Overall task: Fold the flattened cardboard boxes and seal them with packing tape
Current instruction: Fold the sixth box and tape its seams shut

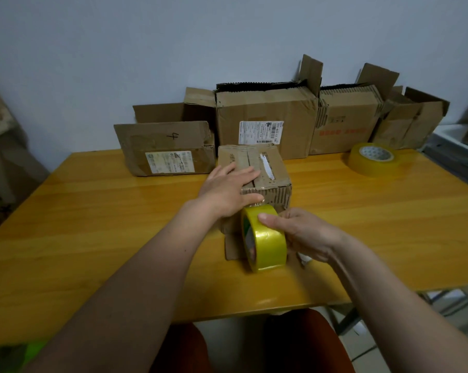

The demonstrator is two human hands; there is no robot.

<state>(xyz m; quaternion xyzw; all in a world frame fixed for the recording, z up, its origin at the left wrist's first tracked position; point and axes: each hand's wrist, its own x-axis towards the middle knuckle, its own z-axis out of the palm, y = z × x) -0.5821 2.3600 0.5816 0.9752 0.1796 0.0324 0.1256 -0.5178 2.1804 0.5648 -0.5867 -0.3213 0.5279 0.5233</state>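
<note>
Left hand (228,188) lying flat, fingers straight, pressing on top of the small box (257,173) at mid-worktop. Right hand (298,232) curling around the yellow tape roll (263,238), thumb over its outer band, holding it upright against the box's near side. Both forearms reaching forward from the lower edge of view. A second tape roll (372,158) lying flat at the right rear of the wooden worktop (93,224). A row of larger boxes (265,122) standing along the pale wall (173,44).
</note>
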